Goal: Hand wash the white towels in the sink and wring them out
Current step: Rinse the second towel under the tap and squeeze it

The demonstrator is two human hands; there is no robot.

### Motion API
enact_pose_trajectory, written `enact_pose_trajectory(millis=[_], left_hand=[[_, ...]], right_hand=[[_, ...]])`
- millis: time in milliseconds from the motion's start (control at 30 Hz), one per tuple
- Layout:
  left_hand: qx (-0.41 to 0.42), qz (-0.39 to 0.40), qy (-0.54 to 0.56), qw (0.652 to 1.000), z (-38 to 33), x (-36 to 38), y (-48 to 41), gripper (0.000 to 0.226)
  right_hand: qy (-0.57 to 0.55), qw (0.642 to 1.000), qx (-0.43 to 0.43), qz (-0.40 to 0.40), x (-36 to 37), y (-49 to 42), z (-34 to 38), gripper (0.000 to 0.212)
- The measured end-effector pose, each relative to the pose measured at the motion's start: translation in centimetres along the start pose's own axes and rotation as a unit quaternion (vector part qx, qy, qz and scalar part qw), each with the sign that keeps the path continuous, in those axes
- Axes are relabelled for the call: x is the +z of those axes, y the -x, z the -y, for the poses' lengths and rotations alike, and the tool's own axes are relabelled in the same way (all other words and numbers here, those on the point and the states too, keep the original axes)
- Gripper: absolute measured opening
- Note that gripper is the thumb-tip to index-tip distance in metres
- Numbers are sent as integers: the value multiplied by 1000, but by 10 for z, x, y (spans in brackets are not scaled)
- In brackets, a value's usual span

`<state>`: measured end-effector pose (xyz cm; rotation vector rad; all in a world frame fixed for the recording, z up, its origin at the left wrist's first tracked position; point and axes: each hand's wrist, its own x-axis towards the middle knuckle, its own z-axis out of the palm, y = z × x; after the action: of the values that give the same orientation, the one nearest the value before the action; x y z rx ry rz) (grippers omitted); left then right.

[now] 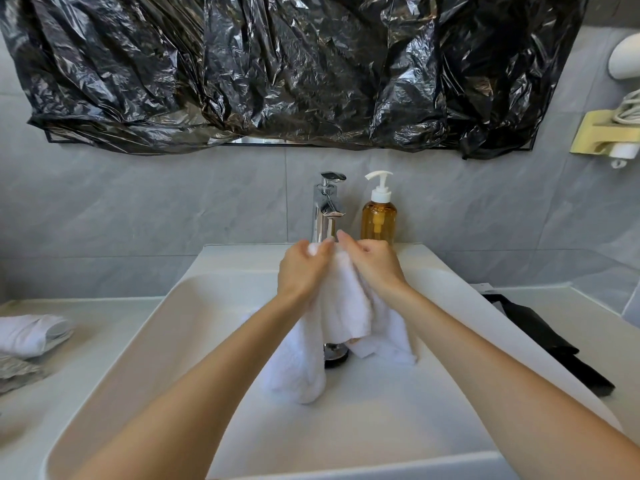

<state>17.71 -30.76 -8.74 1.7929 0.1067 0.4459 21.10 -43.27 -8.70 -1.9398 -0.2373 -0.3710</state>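
Bright, even daylight, glare on the black plastic sheet (277,71), soft shadows in the sink (173,323), wide-angle bending at edges, slight motion blur at the fingers (325,245).

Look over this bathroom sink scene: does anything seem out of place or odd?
Yes. Crumpled black plastic sheeting hangs over the mirror above the tap, leaving only a thin strip showing at its lower edge. Otherwise, both hands hold a white towel over the sink.
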Motion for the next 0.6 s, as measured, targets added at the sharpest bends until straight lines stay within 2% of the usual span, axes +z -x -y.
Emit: enact_pose_trajectory(millis=[67, 133, 200, 267, 333, 433, 500, 567, 600], left_hand=[[-24, -45, 47, 998, 2, -7, -10, 27], [-37, -91, 84, 992, 3, -20, -20, 29], [-41, -115, 120, 985, 7, -35, -30, 30], [-44, -113, 148, 981, 10, -47, -36, 35], [-46, -114, 164, 979, 13, -51, -41, 34], [-59, -132, 152, 978, 17, -50, -45, 34], [-77, -144, 121, 979, 20, -50, -46, 36], [-92, -136, 78, 983, 23, -50, -46, 34], [-96, -124, 70, 985, 25, -47, -45, 31]], right_hand=[[-43, 995, 14, 94, -5, 0, -4, 51], [-22, 981, 26, 191, -7, 9, -7, 48], [-18, 950, 83, 299, -7, 15, -13, 46], [-26, 914, 132, 382, -5, 16, -21, 57], [-9, 899, 150, 412, -2, 14, -24, 67], [33, 916, 131, 377, -3, 11, -24, 52], [63, 951, 78, 292, -7, 8, -23, 39], [-9, 984, 52, 171, -8, 11, -15, 28], [-70, 988, 50, 125, -5, 15, -7, 27]])
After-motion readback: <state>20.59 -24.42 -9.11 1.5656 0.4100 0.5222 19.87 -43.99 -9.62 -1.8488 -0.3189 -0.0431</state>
